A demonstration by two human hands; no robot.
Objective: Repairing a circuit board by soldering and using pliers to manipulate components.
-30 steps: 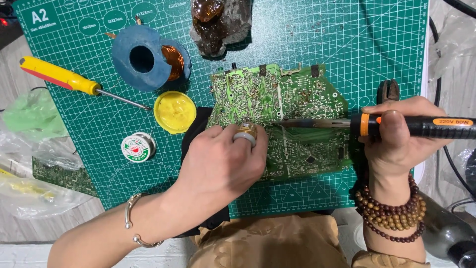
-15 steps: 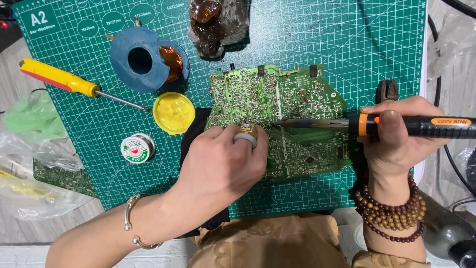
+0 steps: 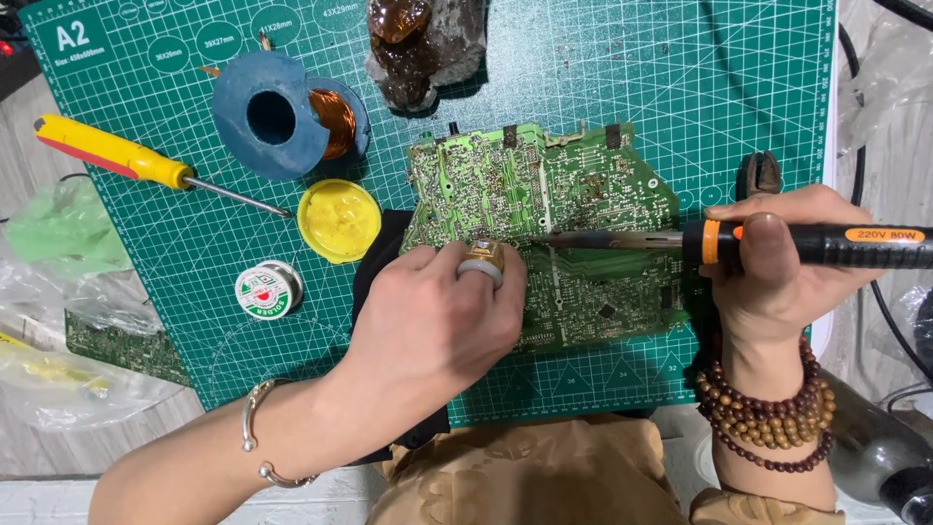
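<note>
Left hand: your left hand (image 3: pixel 432 321) lies knuckles-up on the near-left part of the board, fingers curled under. A ring sits on one finger. Can't tell if it pinches anything; the fingertips are hidden.
Right hand: your right hand (image 3: pixel 777 262) is clenched round the black handle of the soldering iron (image 3: pixel 700 240), thumb on top near the orange collar.
Iron tip: the shaft runs level to the left across the board, with the tip just beside your left fingers, about mid-board. Contact with a joint is too small to tell.
Board: the green circuit board (image 3: pixel 573 219) lies flat, solder side up, on the green cutting mat (image 3: pixel 622 87), between your two hands.
Handling: my read is light, stiff, brittle at the edges, with fine fragile traces. Hold it by bare edges or press on a flat bare patch. It looks likely to skate on the mat unless pinned.
Iron handling: rigid, hot forward of the collar. Grip the black handle only.
Mid left: solder spool (image 3: pixel 267 290), yellow flux tin (image 3: pixel 338 220), open.
Far left: yellow screwdriver (image 3: pixel 112 154), blue reel of copper wire (image 3: pixel 282 115).
Far centre: amber rosin lump (image 3: pixel 423 39) at the mat's far edge.
Far right: cutter handles (image 3: pixel 761 173) just behind your right hand.
</note>
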